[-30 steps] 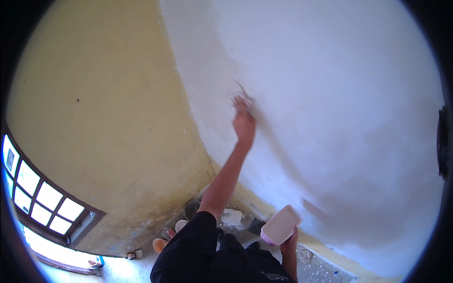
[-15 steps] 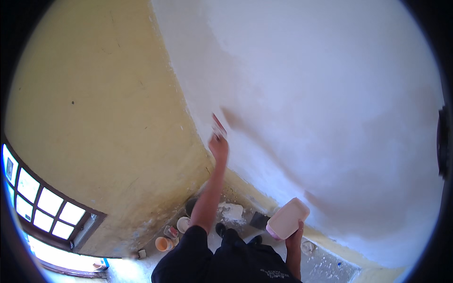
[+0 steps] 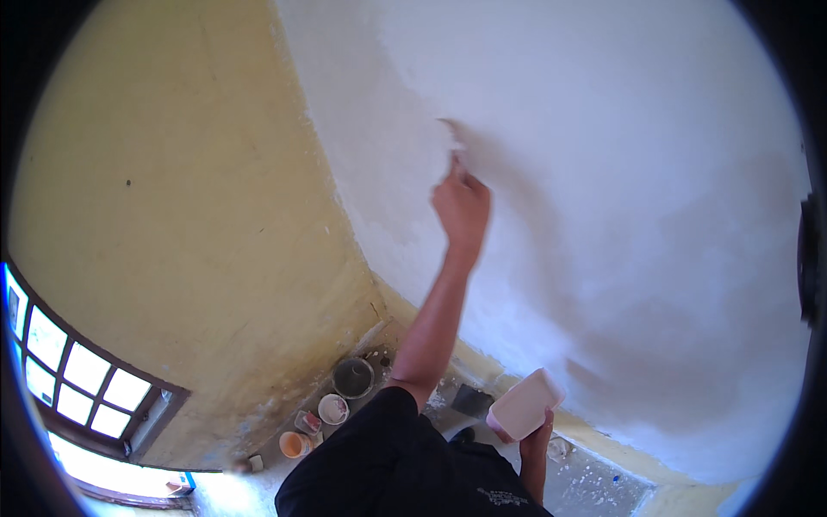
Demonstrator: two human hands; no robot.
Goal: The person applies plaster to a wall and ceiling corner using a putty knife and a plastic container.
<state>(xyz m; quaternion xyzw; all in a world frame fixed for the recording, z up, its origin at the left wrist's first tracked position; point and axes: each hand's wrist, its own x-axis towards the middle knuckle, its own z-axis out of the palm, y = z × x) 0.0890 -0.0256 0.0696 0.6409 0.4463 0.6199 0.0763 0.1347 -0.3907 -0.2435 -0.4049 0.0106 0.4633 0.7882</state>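
Note:
My left hand is raised on the outstretched arm and closed round a putty knife. Its blade is at the white wall and a little blurred, with a shadow beside it; I cannot tell whether the whole edge touches. Low on the right, my right hand grips the side of a pale pinkish rectangular tray. The tray is tilted in front of the wall's lower part, and its contents cannot be made out.
A yellow wall meets the white one at a corner. At its foot stand a dark bucket, a white tub and an orange container. A barred window is at the left. The floor has white splatters.
My left hand has moved up and to the right along the white wall with the putty knife. The tray in my right hand has shifted slightly and stays low on the right.

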